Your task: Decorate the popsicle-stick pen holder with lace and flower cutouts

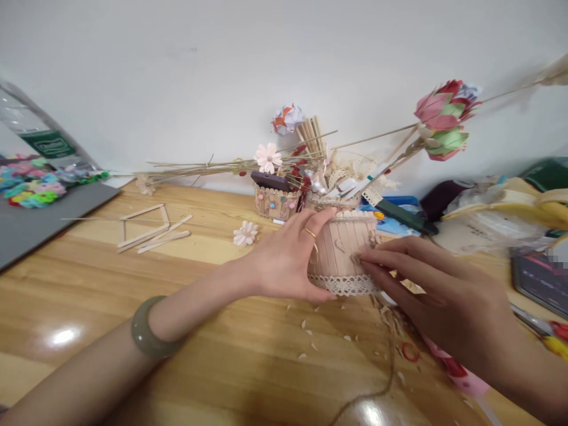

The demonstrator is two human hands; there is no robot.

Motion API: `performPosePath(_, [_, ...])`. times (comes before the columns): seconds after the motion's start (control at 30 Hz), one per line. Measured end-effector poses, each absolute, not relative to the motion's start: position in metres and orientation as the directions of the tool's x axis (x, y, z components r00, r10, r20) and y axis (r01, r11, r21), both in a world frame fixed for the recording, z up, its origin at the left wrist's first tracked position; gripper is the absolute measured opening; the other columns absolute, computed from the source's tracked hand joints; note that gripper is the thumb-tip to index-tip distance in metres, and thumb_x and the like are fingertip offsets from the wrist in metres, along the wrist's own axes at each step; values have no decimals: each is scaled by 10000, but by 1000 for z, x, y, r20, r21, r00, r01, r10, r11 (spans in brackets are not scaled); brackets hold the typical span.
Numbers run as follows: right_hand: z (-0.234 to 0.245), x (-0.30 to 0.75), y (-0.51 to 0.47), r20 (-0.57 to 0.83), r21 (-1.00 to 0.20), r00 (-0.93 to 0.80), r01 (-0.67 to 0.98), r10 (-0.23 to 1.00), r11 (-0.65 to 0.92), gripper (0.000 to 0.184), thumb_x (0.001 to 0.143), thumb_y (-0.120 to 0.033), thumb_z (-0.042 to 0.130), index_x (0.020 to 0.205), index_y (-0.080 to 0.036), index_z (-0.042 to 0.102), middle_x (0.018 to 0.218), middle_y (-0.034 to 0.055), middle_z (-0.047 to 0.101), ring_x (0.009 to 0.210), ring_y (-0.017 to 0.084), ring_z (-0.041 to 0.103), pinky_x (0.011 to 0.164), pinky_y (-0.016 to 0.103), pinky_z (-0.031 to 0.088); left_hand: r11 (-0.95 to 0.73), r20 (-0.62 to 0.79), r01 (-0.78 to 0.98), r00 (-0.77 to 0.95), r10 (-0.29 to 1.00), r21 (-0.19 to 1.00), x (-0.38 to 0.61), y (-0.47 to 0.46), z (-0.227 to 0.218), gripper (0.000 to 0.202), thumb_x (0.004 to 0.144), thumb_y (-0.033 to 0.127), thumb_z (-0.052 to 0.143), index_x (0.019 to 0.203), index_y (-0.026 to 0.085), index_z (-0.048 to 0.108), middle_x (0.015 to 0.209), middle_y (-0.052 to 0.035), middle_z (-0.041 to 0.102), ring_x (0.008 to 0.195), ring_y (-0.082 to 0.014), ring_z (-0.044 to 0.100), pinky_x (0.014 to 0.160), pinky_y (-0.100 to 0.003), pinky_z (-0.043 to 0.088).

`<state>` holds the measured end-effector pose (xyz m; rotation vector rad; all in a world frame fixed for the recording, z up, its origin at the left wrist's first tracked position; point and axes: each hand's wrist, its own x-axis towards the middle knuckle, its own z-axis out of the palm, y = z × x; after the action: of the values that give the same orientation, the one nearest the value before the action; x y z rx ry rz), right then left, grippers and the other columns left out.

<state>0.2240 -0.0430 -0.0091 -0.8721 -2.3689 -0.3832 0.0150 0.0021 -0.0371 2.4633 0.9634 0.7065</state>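
A small basket of wooden craft sticks (328,245) stands in front of me, with white lace trim (350,286) around its lower edge and cord along its top. My left hand (288,254) grips it from the left, thumb at the bottom and fingers over the top rim. At its right side the fingertips of my right hand (426,278) are pinched together against the wall; a small scrap seems to be between them, too hidden to name. Brown twine (390,355) trails from below the right hand over the table.
Behind stand a decorated stick holder (277,202) with a phone, dried stems and paper flowers (446,118). Joined craft sticks (146,234) and a white flower (245,234) lie left. Scissors (532,322), a tablet (539,281) and a pink tool (465,376) are at right.
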Motion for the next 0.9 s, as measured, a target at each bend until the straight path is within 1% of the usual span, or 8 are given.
performPosePath(0.17, [-9,224,-42,603,49,-611,671,513,740,220,790,-60,608,981,-166,581,883,53,623,759,110,595,665,214,483,-679,305,505,634,711,534,15,3,-38,1069,525,502,722,1365,200,135,1371,-188,306,1279,-347,316,1025,-534,306])
performPosePath(0.33, [-10,222,-42,635,9,-577,671,514,742,140,834,-143,560,961,-201,568,828,33,620,700,123,606,587,242,499,-676,300,506,634,712,536,15,3,-38,1070,527,489,722,1368,194,129,1366,-196,308,1284,-348,308,1025,-536,300])
performPosePath(0.43, [-11,221,-43,626,-21,-571,669,531,743,151,829,-142,565,966,-207,566,858,39,626,725,132,615,609,254,510,-673,301,502,631,715,544,15,3,-38,1060,527,478,723,1366,225,126,1363,-180,315,1279,-348,315,1017,-550,299])
performPosePath(0.53, [-13,221,-42,630,-36,-564,665,533,746,158,825,-131,572,967,-201,563,867,46,628,731,135,614,617,258,511,-668,304,495,627,718,556,15,3,-38,1054,524,473,727,1364,226,140,1347,-172,333,1267,-359,326,1011,-559,302])
performPosePath(0.73, [-16,221,-40,630,-126,-513,674,583,728,146,820,-128,577,934,-219,578,853,30,635,739,138,614,613,266,520,-670,295,503,633,716,546,15,2,-38,1065,525,472,729,1368,199,138,1355,-191,324,1272,-361,316,1014,-548,304])
performPosePath(0.83, [-16,220,-41,633,-153,-498,670,592,726,127,817,-132,581,914,-213,594,837,24,638,720,126,611,604,250,517,-664,289,514,628,723,543,15,2,-38,1067,527,477,727,1371,226,123,1365,-185,311,1277,-359,312,1012,-559,300])
performPosePath(0.9, [-15,219,-42,615,-195,-481,675,625,712,111,825,-149,570,906,-216,606,827,24,634,697,121,604,567,237,512,-661,288,514,626,725,547,15,2,-37,1065,526,473,730,1369,237,124,1363,-174,314,1274,-353,320,1013,-552,306])
